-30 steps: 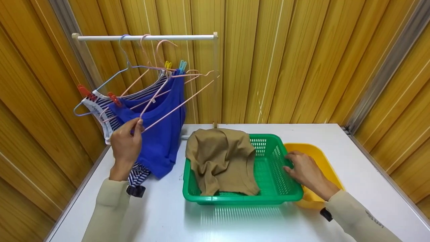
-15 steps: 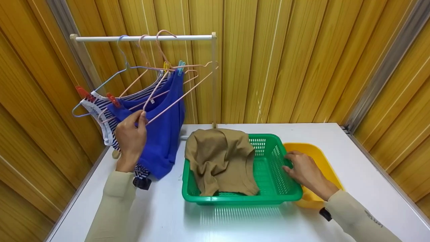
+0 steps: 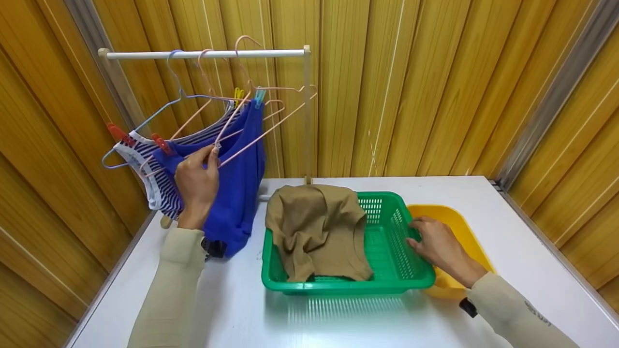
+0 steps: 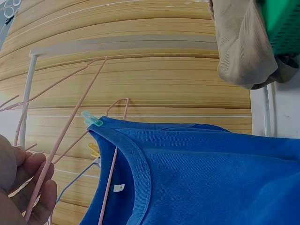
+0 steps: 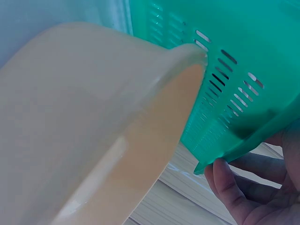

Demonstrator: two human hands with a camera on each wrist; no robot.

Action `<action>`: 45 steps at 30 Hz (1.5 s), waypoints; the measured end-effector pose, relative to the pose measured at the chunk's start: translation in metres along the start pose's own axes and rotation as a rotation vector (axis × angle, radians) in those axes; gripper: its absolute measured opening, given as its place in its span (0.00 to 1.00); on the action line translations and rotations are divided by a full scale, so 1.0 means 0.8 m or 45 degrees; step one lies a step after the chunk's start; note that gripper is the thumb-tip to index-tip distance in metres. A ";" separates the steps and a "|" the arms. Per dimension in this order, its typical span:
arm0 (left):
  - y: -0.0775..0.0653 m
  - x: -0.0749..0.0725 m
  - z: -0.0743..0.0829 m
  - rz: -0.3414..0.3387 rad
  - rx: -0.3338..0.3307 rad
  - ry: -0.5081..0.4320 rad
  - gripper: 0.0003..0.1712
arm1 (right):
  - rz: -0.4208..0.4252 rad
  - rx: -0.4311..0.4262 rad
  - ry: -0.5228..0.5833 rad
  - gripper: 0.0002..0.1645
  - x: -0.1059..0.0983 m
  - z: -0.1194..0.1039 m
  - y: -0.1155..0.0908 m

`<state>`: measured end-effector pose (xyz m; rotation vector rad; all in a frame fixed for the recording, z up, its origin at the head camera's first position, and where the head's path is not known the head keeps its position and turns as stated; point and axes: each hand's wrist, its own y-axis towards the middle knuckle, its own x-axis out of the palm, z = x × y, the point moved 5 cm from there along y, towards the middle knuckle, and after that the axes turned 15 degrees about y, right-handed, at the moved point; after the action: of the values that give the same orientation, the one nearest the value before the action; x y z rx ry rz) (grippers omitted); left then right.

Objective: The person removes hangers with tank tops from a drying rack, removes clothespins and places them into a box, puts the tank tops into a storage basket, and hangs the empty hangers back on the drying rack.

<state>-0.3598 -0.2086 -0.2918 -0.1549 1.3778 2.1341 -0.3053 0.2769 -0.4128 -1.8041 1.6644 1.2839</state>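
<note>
As left hand [image 3: 197, 179] raises pinched pink hanger [image 4: 63, 134], hook [image 3: 245, 36] now tops rail [image 3: 222, 54], seemingly unseated; right hand [image 3: 441, 243] pinches green basket [image 3: 348, 286] rim.

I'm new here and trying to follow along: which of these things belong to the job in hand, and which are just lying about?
Seems part of the job:
left hand, pinching a bare pink hanger
right hand, touching the green basket
brown garment in that basket
rack

Seems just nearby:
yellow tub
blue top and striped top, already hanging
</note>
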 end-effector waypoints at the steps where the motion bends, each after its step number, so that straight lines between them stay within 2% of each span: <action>1: 0.002 0.002 0.001 -0.006 0.003 -0.012 0.11 | -0.001 0.001 0.000 0.22 0.000 0.000 0.000; 6: 0.011 0.012 0.002 -0.024 0.007 -0.063 0.11 | -0.003 -0.001 0.003 0.22 -0.001 -0.001 0.000; 9: 0.013 0.016 0.001 -0.028 0.010 -0.040 0.11 | -0.002 -0.007 -0.009 0.22 -0.002 -0.002 0.000; 22: -0.001 0.026 -0.013 -0.155 0.016 -0.004 0.12 | -0.028 0.022 -0.011 0.23 -0.001 -0.002 0.000; 25: 0.000 0.023 -0.010 -0.140 0.042 -0.019 0.12 | -0.032 0.030 -0.006 0.23 -0.002 -0.002 0.000; 31: 0.002 0.010 0.008 -0.051 0.097 -0.051 0.10 | -0.037 0.033 0.004 0.23 -0.002 -0.002 0.000; 33: 0.001 0.008 0.017 -0.065 0.141 -0.060 0.11 | -0.034 0.034 0.002 0.23 -0.002 -0.001 0.000; 37: -0.006 0.012 0.035 -0.185 0.278 -0.076 0.13 | -0.021 0.023 0.001 0.23 -0.003 0.001 0.000; 40: -0.017 0.023 0.041 -0.334 0.369 -0.067 0.15 | -0.014 0.003 -0.004 0.22 -0.002 0.000 0.000; 42: -0.027 0.035 0.040 -0.469 0.387 -0.047 0.17 | -0.017 -0.004 -0.009 0.22 -0.002 -0.001 0.001; 45: -0.050 0.059 0.032 -0.742 0.352 0.022 0.22 | -0.021 0.009 -0.002 0.22 -0.002 -0.001 0.000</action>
<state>-0.3720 -0.1554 -0.3303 -0.4094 1.4093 1.4561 -0.3051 0.2769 -0.4111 -1.8084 1.6480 1.2704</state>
